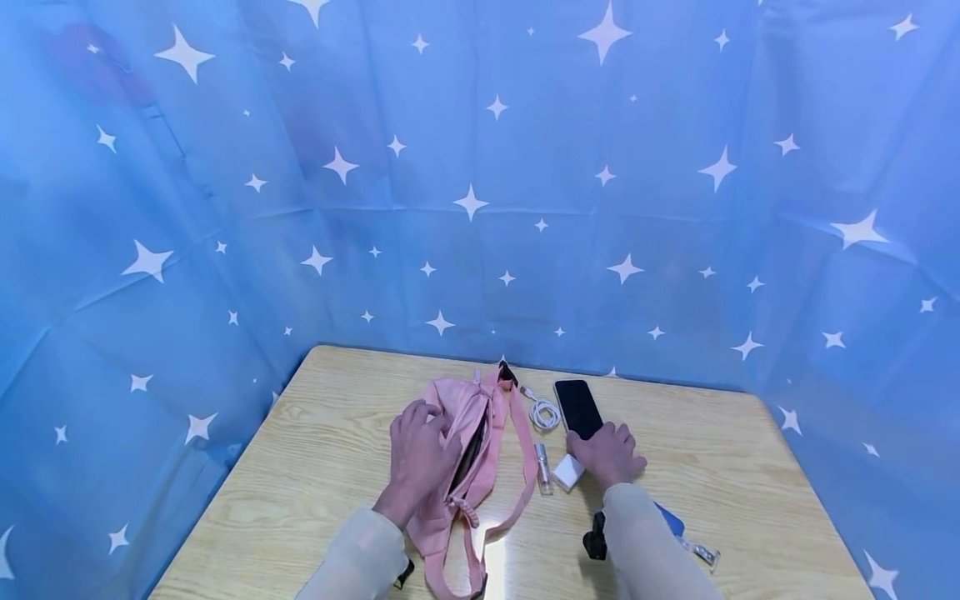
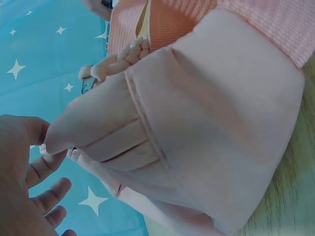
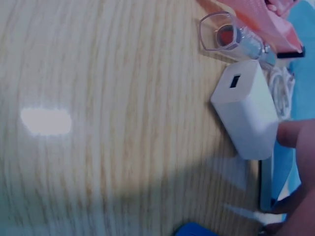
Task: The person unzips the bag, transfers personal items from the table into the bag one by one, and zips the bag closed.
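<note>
A pink fabric bag [image 1: 456, 398] with a long strap lies on the table, its zipped opening parted lengthwise. My left hand [image 1: 422, 450] pinches the bag's side edge between thumb and forefinger; the other fingers are spread in the left wrist view. At the right, my right hand [image 1: 609, 454] grips the near end of a black-screened phone [image 1: 577, 406], thumb and fingers at opposite sides. Beside the thumb sits a white charger plug [image 3: 248, 113]. Left of the plug lies a small clear tube [image 1: 543, 469], and a coiled white cable [image 1: 545, 414] rests beyond it.
Partly under the right forearm are a blue object [image 1: 670, 521] and a small clear-and-silver item [image 1: 706, 555]. The wooden table [image 1: 300, 467] meets a blue star-patterned curtain [image 1: 480, 250] at its back and sides. The bag's strap [image 1: 527, 454] loops toward the tube.
</note>
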Demonstrator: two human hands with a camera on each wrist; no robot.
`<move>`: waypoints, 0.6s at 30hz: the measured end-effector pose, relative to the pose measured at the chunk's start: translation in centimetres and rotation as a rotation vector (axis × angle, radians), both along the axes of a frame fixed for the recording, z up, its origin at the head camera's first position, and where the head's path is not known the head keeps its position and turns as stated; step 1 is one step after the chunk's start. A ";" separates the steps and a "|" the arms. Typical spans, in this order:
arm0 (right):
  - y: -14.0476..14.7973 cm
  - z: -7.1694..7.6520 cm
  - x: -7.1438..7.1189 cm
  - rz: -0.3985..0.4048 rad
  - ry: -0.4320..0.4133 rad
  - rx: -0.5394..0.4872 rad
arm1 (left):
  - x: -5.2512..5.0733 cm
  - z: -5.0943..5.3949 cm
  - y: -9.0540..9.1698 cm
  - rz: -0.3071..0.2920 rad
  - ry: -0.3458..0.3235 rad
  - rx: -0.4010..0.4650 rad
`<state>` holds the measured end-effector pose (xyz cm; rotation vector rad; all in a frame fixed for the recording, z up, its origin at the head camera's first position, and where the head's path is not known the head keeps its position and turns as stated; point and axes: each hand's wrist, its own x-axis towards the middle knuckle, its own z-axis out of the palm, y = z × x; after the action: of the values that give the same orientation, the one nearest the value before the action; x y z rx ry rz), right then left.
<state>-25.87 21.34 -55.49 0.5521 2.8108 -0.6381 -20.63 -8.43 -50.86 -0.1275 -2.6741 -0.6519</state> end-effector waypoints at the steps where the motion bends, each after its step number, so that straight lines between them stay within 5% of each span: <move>1: 0.1 -0.1 0.0 -0.001 0.000 0.001 | 0.0 0.0 0.0 0.000 -0.002 -0.001; 18: 0.9 0.1 -0.3 -0.017 0.005 0.005 | 0.1 -0.3 0.1 0.009 -0.001 -0.026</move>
<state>-26.13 22.20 -55.36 0.5765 2.8155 -0.6367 -20.57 -8.32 -51.14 -0.1218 -2.6830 -0.6147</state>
